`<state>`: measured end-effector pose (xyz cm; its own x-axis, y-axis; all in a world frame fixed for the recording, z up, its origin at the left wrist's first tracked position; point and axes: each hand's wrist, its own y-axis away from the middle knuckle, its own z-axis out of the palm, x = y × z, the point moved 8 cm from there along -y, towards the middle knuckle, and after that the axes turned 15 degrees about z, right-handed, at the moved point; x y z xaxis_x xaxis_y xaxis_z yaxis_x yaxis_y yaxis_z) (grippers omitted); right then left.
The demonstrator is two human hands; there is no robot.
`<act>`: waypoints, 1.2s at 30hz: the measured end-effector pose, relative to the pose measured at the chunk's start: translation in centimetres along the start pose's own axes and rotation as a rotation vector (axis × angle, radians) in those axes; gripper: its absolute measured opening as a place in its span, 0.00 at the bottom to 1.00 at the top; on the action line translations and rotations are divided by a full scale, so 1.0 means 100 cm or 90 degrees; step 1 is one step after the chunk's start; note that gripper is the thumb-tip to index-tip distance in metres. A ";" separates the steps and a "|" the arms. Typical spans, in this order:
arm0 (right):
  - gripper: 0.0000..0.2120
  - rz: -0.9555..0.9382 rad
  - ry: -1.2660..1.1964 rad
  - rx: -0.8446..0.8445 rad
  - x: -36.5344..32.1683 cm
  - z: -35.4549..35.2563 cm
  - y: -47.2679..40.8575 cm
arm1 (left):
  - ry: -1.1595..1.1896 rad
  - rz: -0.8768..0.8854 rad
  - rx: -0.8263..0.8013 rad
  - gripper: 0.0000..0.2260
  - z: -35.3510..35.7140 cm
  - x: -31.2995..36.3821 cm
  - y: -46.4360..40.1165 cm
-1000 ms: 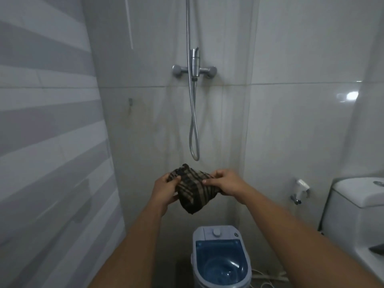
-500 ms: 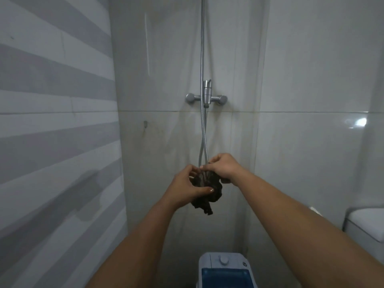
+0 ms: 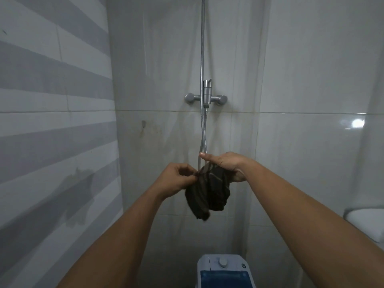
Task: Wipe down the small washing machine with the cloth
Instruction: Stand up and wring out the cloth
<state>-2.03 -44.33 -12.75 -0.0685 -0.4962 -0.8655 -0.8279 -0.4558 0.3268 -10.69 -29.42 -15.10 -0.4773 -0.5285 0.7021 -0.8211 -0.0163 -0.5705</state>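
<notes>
Both our hands grip the cloth (image 3: 207, 192) in mid-air, left hand (image 3: 176, 179) pinching its edge, right hand (image 3: 226, 165) clutching its top. It has unbunched since before, nearly ready; the washer (image 3: 225, 271) waits untouched below.

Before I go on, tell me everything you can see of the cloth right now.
The cloth is dark brown with faint lighter stripes, soft woven fabric by its look. It is bunched into a loose hanging wad, not spread flat. Both hands hold it in the air in front of the tiled wall: the left hand pinches its upper left edge, and the right hand grips its top. Its lower end dangles free, well above the washing machine and not touching it. Whether it is wet cannot be told.
</notes>
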 end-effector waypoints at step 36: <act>0.09 -0.636 0.236 0.398 -0.307 0.152 -0.290 | -0.917 0.268 0.139 0.18 -0.296 -0.188 -0.204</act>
<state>15.64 -4.67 -1.36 0.8238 -0.3597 -0.4382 -0.5576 -0.3744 -0.7409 5.78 5.96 -4.01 0.1514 -0.8787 -0.4527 -0.5847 0.2897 -0.7578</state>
